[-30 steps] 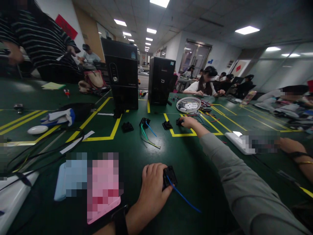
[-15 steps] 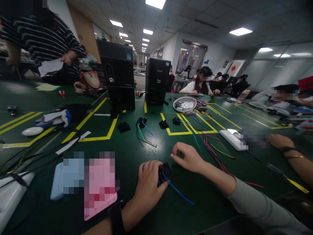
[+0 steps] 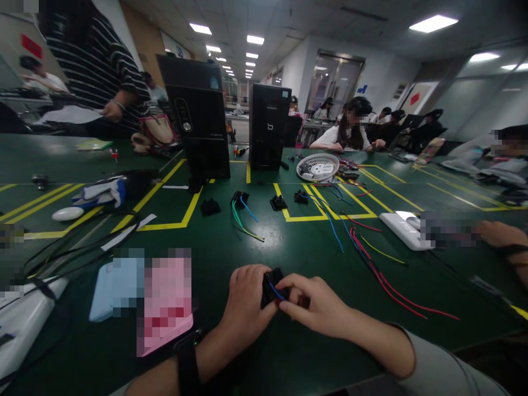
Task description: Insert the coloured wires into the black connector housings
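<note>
In the middle near part of the table, my left hand (image 3: pixel 249 294) is closed around a small black plastic housing (image 3: pixel 270 278). A blue wire (image 3: pixel 275 291) comes out of that housing. My right hand (image 3: pixel 315 302) pinches the blue wire close to the housing with thumb and forefinger; the wire's free end is hidden by the hand. Farther back lie more black housings: a bare one (image 3: pixel 210 207), one with green and blue wires (image 3: pixel 240 198), another bare one (image 3: pixel 278 203), and one with blue wires (image 3: pixel 302 197).
Red wires (image 3: pixel 381 275) lie to the right, before a white power strip (image 3: pixel 406 231). A white basket (image 3: pixel 317 166) and two black computer towers (image 3: pixel 198 115) stand behind. Pink (image 3: pixel 167 297) and blue (image 3: pixel 117 289) objects lie left. Another person's hand (image 3: pixel 497 236) is at far right.
My right hand has moved left and down to the housing and now pinches the blue wire. My left hand keeps its hold. The view has shifted slightly.
</note>
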A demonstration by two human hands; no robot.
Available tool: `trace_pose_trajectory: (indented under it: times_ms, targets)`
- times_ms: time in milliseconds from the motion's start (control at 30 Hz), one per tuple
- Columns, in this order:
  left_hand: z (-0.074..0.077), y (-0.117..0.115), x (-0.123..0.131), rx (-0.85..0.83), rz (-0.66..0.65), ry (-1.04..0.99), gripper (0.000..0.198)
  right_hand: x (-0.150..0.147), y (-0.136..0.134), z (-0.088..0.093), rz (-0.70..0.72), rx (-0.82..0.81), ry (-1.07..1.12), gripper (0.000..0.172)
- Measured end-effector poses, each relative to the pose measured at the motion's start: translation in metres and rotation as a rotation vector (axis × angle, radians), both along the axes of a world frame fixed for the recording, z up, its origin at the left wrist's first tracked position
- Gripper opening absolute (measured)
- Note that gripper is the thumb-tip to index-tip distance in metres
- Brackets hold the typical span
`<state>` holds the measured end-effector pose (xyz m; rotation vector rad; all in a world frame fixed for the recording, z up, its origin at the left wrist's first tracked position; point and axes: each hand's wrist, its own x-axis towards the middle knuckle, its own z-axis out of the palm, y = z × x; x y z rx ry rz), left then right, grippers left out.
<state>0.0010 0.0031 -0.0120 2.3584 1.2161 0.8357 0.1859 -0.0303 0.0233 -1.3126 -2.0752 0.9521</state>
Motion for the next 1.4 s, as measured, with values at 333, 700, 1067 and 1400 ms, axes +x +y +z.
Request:
trace_pose_trajectory:
  times_ms: [333, 700, 1067, 1400]
  targets:
    - [0.001, 0.000, 0.000, -0.009, -0.006, 0.008, 0.038, -0.004, -0.005, -0.003, -0.095, -0.045, 0.145, 0.023]
    - [0.002, -0.001, 0.001, 0.006, -0.014, -0.001, 0.036, 0.010, 0.000, 0.008, -0.056, 0.138, -0.198, 0.019]
    - [0.001, -0.002, 0.001, 0.008, -0.024, 0.018, 0.042, 0.000, -0.004, -0.004, 0.015, 0.290, -0.056, 0.020]
    - [0.004, -0.001, 0.000, -0.008, -0.030, 0.005, 0.037, 0.013, -0.001, 0.005, 0.024, 0.378, -0.294, 0.016]
